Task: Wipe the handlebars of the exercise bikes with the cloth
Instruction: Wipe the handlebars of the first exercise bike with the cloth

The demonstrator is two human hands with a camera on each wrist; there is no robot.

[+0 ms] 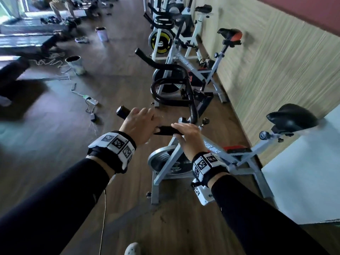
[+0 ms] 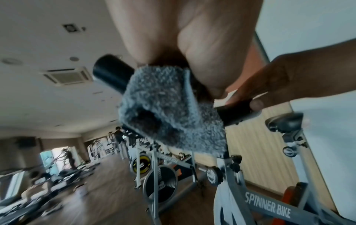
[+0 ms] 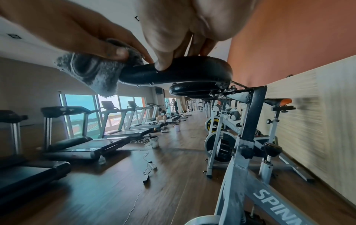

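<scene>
At frame centre, a grey cloth [image 2: 169, 109] is clamped around the nearest bike's handlebar [image 1: 165, 130] by the left hand [image 1: 137, 126]; the right hand [image 1: 189, 137] is curled on the bar just beside. The loosely hanging cloth could be dropped.

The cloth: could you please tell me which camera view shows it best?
The left wrist view: the grey cloth fills the middle, wrapped over the black handlebar under the left hand. The right wrist view shows it smaller, bunched at the side. In the head view the hand hides it.
</scene>
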